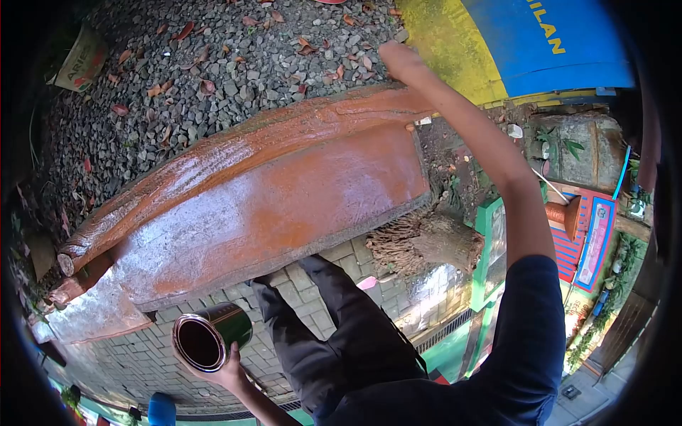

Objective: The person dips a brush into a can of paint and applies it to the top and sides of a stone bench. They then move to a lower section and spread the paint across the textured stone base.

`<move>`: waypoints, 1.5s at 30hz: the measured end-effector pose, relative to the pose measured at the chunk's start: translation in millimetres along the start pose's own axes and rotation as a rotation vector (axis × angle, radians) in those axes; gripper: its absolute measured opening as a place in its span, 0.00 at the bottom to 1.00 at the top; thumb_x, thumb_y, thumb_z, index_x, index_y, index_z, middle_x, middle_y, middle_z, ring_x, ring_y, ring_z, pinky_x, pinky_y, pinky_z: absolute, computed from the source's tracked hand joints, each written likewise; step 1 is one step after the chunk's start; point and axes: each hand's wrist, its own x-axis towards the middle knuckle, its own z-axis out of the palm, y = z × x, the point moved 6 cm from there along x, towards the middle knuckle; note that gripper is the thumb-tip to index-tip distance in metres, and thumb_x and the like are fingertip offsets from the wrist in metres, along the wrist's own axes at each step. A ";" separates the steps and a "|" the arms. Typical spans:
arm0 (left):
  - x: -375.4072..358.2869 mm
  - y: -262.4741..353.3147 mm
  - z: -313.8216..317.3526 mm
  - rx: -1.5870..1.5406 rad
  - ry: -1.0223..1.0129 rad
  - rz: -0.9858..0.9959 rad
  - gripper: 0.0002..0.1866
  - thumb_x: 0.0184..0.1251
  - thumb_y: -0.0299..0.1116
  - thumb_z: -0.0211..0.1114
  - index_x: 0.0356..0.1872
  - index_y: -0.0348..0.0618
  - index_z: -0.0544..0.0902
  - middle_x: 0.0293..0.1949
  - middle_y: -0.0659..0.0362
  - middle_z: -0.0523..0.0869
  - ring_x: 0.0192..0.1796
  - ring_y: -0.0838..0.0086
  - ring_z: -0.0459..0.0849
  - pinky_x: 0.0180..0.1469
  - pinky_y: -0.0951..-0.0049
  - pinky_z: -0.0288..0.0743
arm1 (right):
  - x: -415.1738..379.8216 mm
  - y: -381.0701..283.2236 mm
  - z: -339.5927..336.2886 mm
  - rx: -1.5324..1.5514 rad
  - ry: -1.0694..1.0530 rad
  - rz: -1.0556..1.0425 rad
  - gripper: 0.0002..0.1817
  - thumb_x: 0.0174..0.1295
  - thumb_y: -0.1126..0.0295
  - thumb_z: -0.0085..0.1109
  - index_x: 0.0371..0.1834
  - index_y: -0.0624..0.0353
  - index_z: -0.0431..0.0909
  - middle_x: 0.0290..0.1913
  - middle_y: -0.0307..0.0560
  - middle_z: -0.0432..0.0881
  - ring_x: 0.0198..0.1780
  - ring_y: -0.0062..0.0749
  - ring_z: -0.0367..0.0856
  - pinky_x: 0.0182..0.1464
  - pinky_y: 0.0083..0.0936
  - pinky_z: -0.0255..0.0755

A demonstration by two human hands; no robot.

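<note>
My left hand is wrapped round an open metal paint can with dark liquid inside, tilted toward the camera. In front of me is a bench whose wide seat is coated glossy orange-brown, with greyish patches toward its left end. Along its far side runs a log-shaped backrest in the same brown. My right arm stretches far out, and my right hand is closed just beyond the backrest's right end. Its fingers are bent away from view, so whatever they hold is hidden.
Grey gravel with fallen leaves lies behind the bench. A blue and yellow panel stands at the upper right. A tree stump and a green frame are at the right. Paving bricks lie underfoot, with a blue barrel lower left.
</note>
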 end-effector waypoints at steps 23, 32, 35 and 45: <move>-13.4 0.6 22.6 0.185 0.004 0.057 0.60 0.38 0.49 0.81 0.71 0.31 0.57 0.66 0.45 0.68 0.67 0.59 0.70 0.70 0.57 0.62 | 33.7 210.9 20.5 -0.049 -0.383 0.453 0.13 0.50 0.72 0.74 0.34 0.69 0.83 0.30 0.54 0.87 0.26 0.32 0.85 0.22 0.24 0.77; -29.2 11.7 43.4 0.173 0.070 0.006 0.60 0.37 0.48 0.81 0.71 0.32 0.57 0.66 0.46 0.68 0.67 0.59 0.70 0.70 0.57 0.61 | -6.5 25.8 -7.2 -0.124 -0.077 -0.120 0.16 0.47 0.81 0.65 0.42 0.69 0.78 0.43 0.66 0.82 0.48 0.57 0.82 0.45 0.42 0.80; -32.9 14.5 40.0 0.170 0.089 -0.007 0.60 0.37 0.48 0.82 0.71 0.32 0.57 0.66 0.46 0.68 0.67 0.59 0.70 0.70 0.57 0.61 | -10.2 -71.0 -49.5 -0.176 -0.179 -0.351 0.15 0.53 0.81 0.61 0.46 0.69 0.78 0.38 0.60 0.84 0.41 0.49 0.87 0.39 0.37 0.82; -27.1 9.8 37.5 0.188 0.058 0.097 0.60 0.36 0.46 0.83 0.71 0.32 0.58 0.66 0.46 0.68 0.67 0.60 0.68 0.71 0.57 0.59 | 35.5 -12.4 -41.1 0.814 -0.602 -0.061 0.10 0.55 0.68 0.70 0.33 0.65 0.86 0.28 0.45 0.86 0.15 0.11 0.66 0.16 0.11 0.60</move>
